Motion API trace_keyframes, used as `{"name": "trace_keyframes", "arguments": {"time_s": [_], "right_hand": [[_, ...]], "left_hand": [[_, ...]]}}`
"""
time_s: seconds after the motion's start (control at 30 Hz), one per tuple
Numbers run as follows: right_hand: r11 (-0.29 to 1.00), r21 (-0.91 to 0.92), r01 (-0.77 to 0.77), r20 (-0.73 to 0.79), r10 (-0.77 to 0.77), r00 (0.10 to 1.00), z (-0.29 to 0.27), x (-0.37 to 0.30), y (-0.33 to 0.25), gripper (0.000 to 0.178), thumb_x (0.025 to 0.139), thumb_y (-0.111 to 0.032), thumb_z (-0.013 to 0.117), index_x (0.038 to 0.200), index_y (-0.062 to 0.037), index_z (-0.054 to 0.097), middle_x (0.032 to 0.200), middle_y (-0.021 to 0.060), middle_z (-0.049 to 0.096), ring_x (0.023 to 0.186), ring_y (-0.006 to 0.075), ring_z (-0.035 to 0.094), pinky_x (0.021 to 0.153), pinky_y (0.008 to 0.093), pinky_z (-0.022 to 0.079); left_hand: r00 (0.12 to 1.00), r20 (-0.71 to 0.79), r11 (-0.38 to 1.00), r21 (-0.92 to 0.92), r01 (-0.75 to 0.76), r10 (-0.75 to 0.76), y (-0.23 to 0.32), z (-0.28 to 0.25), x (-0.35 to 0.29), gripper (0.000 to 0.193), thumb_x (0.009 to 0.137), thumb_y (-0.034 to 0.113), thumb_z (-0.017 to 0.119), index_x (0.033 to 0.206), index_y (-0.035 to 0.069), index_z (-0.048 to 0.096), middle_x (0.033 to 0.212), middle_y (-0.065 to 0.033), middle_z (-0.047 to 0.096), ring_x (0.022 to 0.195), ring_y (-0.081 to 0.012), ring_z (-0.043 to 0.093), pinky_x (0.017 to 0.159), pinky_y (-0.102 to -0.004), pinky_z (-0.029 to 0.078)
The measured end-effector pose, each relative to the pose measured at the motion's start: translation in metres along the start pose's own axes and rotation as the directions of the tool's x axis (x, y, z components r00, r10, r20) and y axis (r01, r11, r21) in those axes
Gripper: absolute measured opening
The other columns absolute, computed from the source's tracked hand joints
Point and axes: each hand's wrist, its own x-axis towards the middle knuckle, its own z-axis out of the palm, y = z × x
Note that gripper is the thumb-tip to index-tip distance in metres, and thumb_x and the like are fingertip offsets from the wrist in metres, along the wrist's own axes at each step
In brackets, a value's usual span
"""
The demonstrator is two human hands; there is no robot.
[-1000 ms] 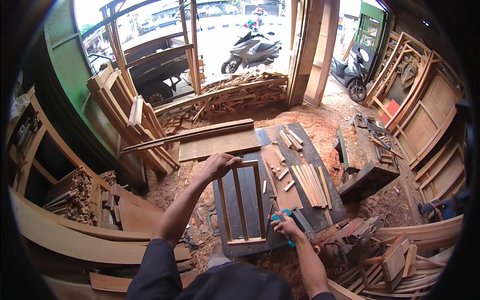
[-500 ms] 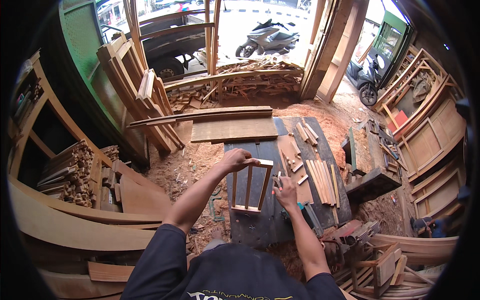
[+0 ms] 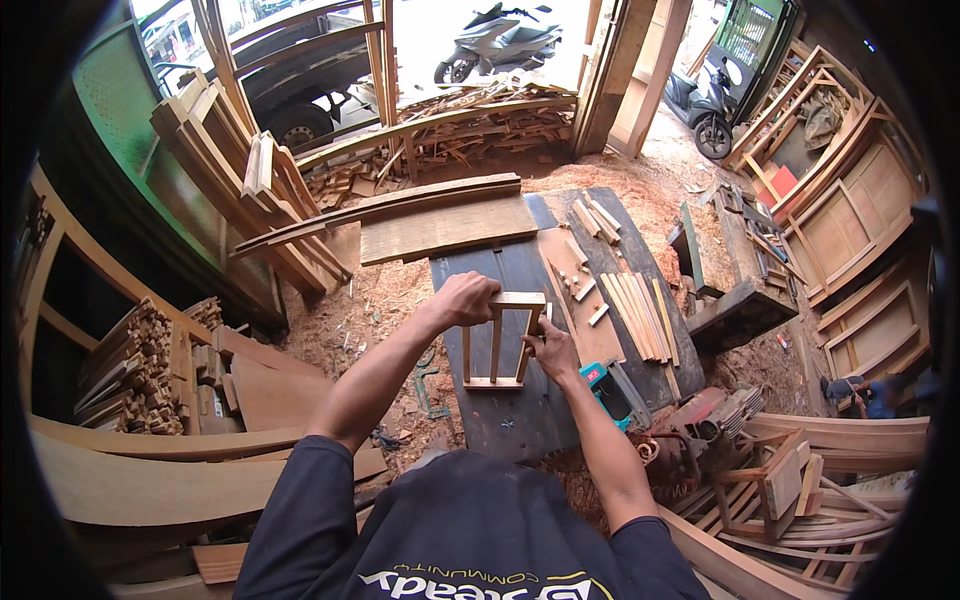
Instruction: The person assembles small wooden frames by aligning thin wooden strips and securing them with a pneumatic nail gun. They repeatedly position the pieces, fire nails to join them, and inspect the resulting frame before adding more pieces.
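A small wooden frame stands on the dark worktable, with two short rails joined by three thin uprights. My left hand is closed round the left part of its upper rail. On the other side, my right hand has its fingers bent against the right upright, near the upper corner; the hand hides part of that upright. A teal tool, perhaps a nail gun, lies right of my right wrist.
Thin wooden strips and short offcuts lie on the table's right half. A wide board crosses its far edge. Beyond my right forearm sits a red, dusty machine. Stacked wood fills the left side.
My right hand has moved up and in from beside the frame onto its right upright. My left hand keeps hold of the upper rail. The whole view has shifted slightly.
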Motion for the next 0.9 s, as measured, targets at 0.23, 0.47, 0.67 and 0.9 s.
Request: {"name": "trace_keyframes", "arguments": {"time_s": [0.23, 0.47, 0.67, 0.9], "right_hand": [[0.999, 0.026, -0.024, 0.033, 0.024, 0.999, -0.008, -0.012, -0.011, 0.019, 0.089, -0.010, 0.070, 0.102, -0.0004, 0.061, 0.080, 0.0168, 0.072, 0.071, 0.0237, 0.073, 0.062, 0.0367, 0.055], [0.998, -0.060, -0.013, 0.105, 0.019, 0.994, -0.014, -0.015, -0.003, 0.029, 0.087, -0.013, 0.073, 0.109, 0.0004, 0.060, 0.090, 0.0175, 0.072, 0.077, 0.0246, 0.074, 0.068, 0.0373, 0.057], [0.980, -0.010, 0.198, -0.019, -0.199, 0.980, -0.066, -0.006, -0.046, 0.055, 0.082, -0.012, 0.072, 0.133, -0.0030, 0.054, 0.124, 0.0182, 0.060, 0.115, 0.0280, 0.061, 0.094, 0.0389, 0.051], [0.744, -0.343, 0.574, 0.295, -0.495, 0.817, -0.066, 0.013, -0.096, 0.051, 0.080, -0.014, 0.071, 0.128, -0.0032, 0.059, 0.119, 0.0176, 0.064, 0.115, 0.0331, 0.059, 0.103, 0.0432, 0.045]], "left_hand": [[1.000, 0.000, 1.000, 0.011, -0.026, 0.026, 0.020, 0.004, -0.008, 0.027, 0.079, 0.028, 0.079, 0.083, 0.004, 0.065, 0.076, -0.0159, 0.069, 0.074, -0.0352, 0.067, 0.065, -0.0459, 0.051], [0.997, -0.075, 0.999, 0.044, -0.025, 0.028, 0.030, 0.012, -0.011, 0.020, 0.078, 0.021, 0.077, 0.086, 0.004, 0.068, 0.079, -0.0162, 0.071, 0.077, -0.0351, 0.069, 0.068, -0.0446, 0.054], [0.987, -0.138, 0.995, 0.066, -0.072, 0.081, 0.019, 0.024, -0.017, 0.017, 0.080, 0.016, 0.074, 0.085, 0.003, 0.065, 0.079, -0.0173, 0.070, 0.081, -0.0356, 0.069, 0.070, -0.0453, 0.054], [0.989, -0.113, 0.996, 0.010, -0.093, 0.093, 0.021, 0.029, -0.019, 0.015, 0.082, 0.012, 0.072, 0.082, 0.003, 0.060, 0.081, -0.0158, 0.067, 0.080, -0.0368, 0.067, 0.071, -0.0459, 0.051]]}}
